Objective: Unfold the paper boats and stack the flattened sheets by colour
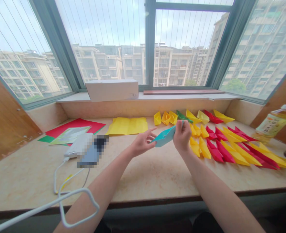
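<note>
A folded teal paper boat (164,137) is held above the stone counter (143,174) between both hands. My left hand (141,142) pinches its left end, with the index finger stretched out over it. My right hand (181,136) is closed on its right end, fingers curled round the paper. Directly right of the hands lie rows of finished paper boats (230,142) in yellow, red and green.
A creased yellow sheet (127,125) and a pile of red and green sheets (72,129) lie at the back left. A white device with cables (81,147) sits on the left. A white box (112,90) rests on the sill. A bottle (274,122) stands far right.
</note>
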`<state>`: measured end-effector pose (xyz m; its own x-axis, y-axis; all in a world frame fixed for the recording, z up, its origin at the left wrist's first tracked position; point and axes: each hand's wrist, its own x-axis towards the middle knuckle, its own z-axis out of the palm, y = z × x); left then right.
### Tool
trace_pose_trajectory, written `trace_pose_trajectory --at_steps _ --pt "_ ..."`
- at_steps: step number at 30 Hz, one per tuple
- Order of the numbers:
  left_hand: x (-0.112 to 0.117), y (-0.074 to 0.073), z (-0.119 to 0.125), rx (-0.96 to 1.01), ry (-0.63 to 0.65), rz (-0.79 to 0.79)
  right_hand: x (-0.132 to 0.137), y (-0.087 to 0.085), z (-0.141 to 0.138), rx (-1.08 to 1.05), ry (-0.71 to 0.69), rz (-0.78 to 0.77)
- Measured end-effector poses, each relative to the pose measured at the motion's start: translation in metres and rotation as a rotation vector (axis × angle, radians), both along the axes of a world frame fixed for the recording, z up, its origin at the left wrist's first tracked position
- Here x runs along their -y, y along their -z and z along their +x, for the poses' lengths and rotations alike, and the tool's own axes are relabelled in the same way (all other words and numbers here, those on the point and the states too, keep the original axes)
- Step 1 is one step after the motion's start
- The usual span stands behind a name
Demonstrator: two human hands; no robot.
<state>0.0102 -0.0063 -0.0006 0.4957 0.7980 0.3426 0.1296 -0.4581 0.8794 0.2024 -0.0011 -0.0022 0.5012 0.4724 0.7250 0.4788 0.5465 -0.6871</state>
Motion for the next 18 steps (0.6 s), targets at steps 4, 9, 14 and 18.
trace_pose_trajectory --at_steps 4,9,14,18 --pt "0.005 -0.001 0.004 -0.145 0.041 0.106 0.009 0.008 -0.006 0.197 -0.17 0.006" --pt "0.009 -0.005 0.009 -0.08 0.029 0.011 0.012 0.009 -0.012 0.153 -0.286 -0.001" --pt "0.007 -0.01 0.006 0.063 -0.029 -0.143 0.003 0.004 -0.016 -0.011 -0.56 -0.079" --pt "0.005 -0.013 0.003 0.155 -0.065 -0.178 0.001 0.005 -0.019 0.062 -0.65 -0.289"
